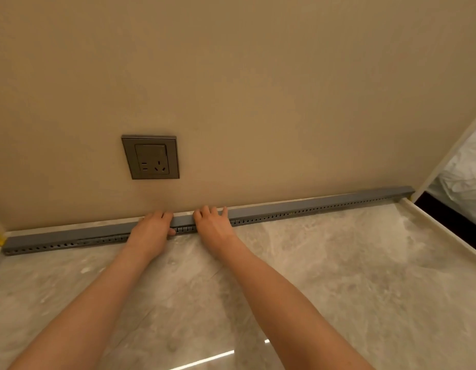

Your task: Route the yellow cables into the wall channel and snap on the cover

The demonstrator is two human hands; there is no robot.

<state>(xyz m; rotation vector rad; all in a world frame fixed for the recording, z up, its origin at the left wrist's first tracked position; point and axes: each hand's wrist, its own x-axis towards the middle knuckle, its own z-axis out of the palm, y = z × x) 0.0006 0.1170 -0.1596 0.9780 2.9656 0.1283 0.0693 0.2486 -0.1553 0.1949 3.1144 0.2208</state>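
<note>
Grey cover (pixel 311 205) under both hands (pixel 182 225) — fingers flat.

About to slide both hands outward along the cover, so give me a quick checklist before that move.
1. Both hands on the cover: ok; left hand and right hand press on the grey cover.
2. Cover lined up along the wall channel: ok, as far as visible.
3. Cover fully snapped between the hands: cannot tell.
4. Yellow cables tucked inside: cannot tell; only a hint of yellow shows through the slots.
5. Floor clear along the channel: ok.
</note>
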